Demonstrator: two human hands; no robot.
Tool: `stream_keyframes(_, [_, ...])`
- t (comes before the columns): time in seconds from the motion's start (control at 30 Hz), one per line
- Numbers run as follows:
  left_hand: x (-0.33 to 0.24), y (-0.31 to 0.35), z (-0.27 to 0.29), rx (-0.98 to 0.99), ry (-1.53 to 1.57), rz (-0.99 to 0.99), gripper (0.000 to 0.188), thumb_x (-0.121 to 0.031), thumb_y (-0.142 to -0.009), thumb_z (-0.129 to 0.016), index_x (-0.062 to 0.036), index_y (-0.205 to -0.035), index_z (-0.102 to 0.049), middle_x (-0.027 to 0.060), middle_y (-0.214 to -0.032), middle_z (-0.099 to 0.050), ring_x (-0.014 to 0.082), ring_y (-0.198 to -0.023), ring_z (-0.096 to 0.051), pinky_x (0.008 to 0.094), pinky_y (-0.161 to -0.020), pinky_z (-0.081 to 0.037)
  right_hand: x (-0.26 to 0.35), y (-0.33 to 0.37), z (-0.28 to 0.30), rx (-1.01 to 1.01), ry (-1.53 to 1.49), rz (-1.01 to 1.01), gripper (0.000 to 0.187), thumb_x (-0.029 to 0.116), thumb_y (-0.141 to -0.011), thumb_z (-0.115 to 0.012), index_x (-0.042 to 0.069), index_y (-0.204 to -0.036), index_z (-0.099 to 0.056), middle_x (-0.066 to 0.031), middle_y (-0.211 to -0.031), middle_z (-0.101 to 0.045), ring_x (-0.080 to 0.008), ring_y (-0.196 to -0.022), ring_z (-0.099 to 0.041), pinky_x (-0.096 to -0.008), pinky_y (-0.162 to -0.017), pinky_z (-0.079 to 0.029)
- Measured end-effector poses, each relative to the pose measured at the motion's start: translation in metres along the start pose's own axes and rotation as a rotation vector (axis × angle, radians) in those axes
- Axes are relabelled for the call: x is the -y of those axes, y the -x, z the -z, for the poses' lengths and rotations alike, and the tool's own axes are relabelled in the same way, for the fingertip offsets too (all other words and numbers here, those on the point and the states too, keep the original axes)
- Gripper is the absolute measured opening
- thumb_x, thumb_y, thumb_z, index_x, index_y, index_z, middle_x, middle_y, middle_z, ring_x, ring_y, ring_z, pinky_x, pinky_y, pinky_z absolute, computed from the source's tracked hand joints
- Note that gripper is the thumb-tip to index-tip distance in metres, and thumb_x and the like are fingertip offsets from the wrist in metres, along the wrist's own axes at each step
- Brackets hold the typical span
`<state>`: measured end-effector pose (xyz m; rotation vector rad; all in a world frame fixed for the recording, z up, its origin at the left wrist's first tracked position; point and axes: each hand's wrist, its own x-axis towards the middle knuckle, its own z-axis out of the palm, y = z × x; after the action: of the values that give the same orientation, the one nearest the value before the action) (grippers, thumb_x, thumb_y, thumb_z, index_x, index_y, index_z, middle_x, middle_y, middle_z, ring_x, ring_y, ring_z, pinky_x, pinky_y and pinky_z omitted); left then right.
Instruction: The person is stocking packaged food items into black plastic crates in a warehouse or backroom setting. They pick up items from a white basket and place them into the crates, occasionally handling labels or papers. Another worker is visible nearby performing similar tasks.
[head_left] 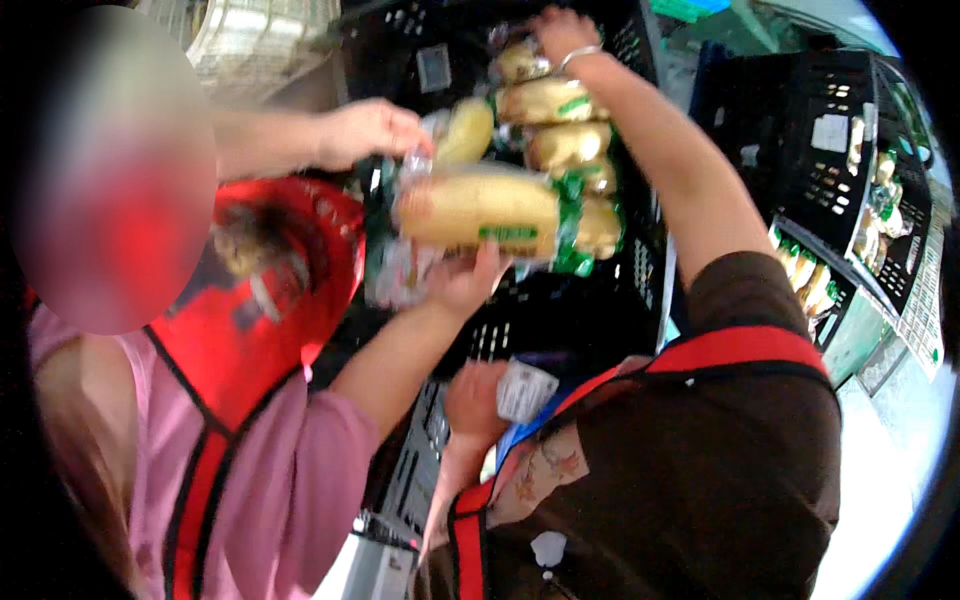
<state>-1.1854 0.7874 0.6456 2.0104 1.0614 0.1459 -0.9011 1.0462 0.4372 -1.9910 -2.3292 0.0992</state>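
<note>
My right arm reaches to the far side of a black crate (432, 30). My right hand (565, 35), with a bracelet at the wrist, is next to a bagged bread loaf (522, 62); its fingers are smeared. Low in the middle, my left hand (473, 400) is closed at the edge of a white printed label (526, 392). Something blue lies behind the label. A co-worker supports a large bagged loaf (478, 208) from below with one hand (468, 287) and pinches clear plastic with the other (370, 135). Several more loaves (565, 146) lie in a row beside it.
The co-worker, in a pink shirt (270, 500) and red apron, stands close on my left. More black crates (785, 130) with bagged loaves stand at the right. A pale basket (250, 40) is at the far left, and another dark crate (412, 465) sits below my left hand.
</note>
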Motion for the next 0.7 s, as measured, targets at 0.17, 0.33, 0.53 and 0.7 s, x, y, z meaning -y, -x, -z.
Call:
stream_keyframes(0.17, [-0.045, 0.092, -0.076, -0.405, -0.075, 0.220, 0.034, -0.012, -0.067, -0.070, -0.0093, -0.098, -0.058, 0.0116, -0.087, -0.062, 0.0331, -0.077, -0.058, 0.0418, -0.067, -0.046, 0.064, 0.094, 0.137, -0.428, -0.924, 0.092, 0.016, 0.016, -0.084, -0.062, 0.008, -0.098, -0.064, -0.0105, -0.092, -0.065, -0.0233, -0.076, -0.063, -0.0334, -0.068, -0.052])
stream_keyframes(0.33, [-0.046, 0.097, -0.073, -0.378, -0.033, 0.150, 0.038, -0.018, -0.068, -0.072, -0.0107, -0.102, -0.057, 0.0115, -0.092, -0.062, 0.0342, -0.086, -0.058, 0.0433, -0.075, -0.047, 0.126, 0.274, 0.219, 0.161, -1.107, 0.331, 0.021, 0.018, -0.081, -0.067, 0.005, -0.097, -0.063, -0.0086, -0.084, -0.062, -0.0207, -0.081, -0.062, -0.0320, -0.071, -0.049])
stream_keyframes(0.53, [-0.086, 0.107, -0.063, -0.283, 0.112, 0.305, 0.034, -0.024, -0.066, -0.076, -0.0004, -0.087, -0.063, 0.0204, -0.090, -0.063, 0.0354, -0.088, -0.060, 0.0422, -0.074, -0.047, 0.169, 0.368, 0.210, 0.588, -1.611, -0.112, 0.016, 0.003, -0.080, -0.068, 0.001, -0.095, -0.065, -0.0055, -0.089, -0.066, -0.0133, -0.085, -0.061, -0.0274, -0.075, -0.050])
stream_keyframes(0.7, [-0.090, 0.109, -0.061, -0.213, 0.244, 0.332, 0.029, -0.016, -0.066, -0.072, 0.0012, -0.087, -0.062, 0.0208, -0.086, -0.063, 0.0363, -0.082, -0.062, 0.0419, -0.069, -0.048, 0.171, 0.374, 0.211, 0.352, -1.685, -0.003, 0.014, 0.006, -0.079, -0.069, 0.002, -0.093, -0.067, -0.0073, -0.095, -0.066, -0.0155, -0.089, -0.061, -0.0283, -0.076, -0.049])
